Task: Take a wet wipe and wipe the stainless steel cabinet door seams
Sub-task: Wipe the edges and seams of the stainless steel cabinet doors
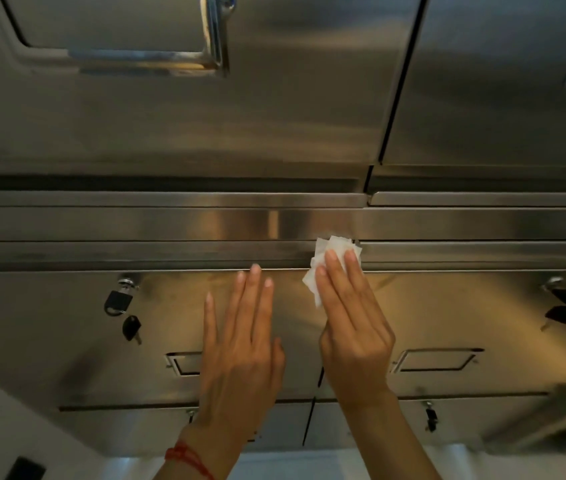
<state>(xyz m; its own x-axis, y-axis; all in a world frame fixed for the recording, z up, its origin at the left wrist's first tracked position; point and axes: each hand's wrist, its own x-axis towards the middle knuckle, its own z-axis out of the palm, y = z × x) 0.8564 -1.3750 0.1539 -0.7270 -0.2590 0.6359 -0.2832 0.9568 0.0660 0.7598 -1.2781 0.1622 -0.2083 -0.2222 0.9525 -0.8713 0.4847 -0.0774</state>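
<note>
A crumpled white wet wipe [330, 249] is pressed under the fingers of my right hand [350, 323] against the stainless steel cabinet, at the top edge of the lower doors where the horizontal seam [170, 269] meets the vertical gap between two doors. My left hand [240, 348] lies flat with fingers spread on the lower left door [49, 341], its fingertips reaching the same horizontal seam. It holds nothing. A red thread circles my left wrist.
Upper doors with a metal handle [217, 32] sit above, split by a dark vertical seam [401, 81]. A black padlock with a key [118, 301] hangs on the lower left door, another lock [564, 304] on the right. Recessed pulls [437, 360] flank my hands.
</note>
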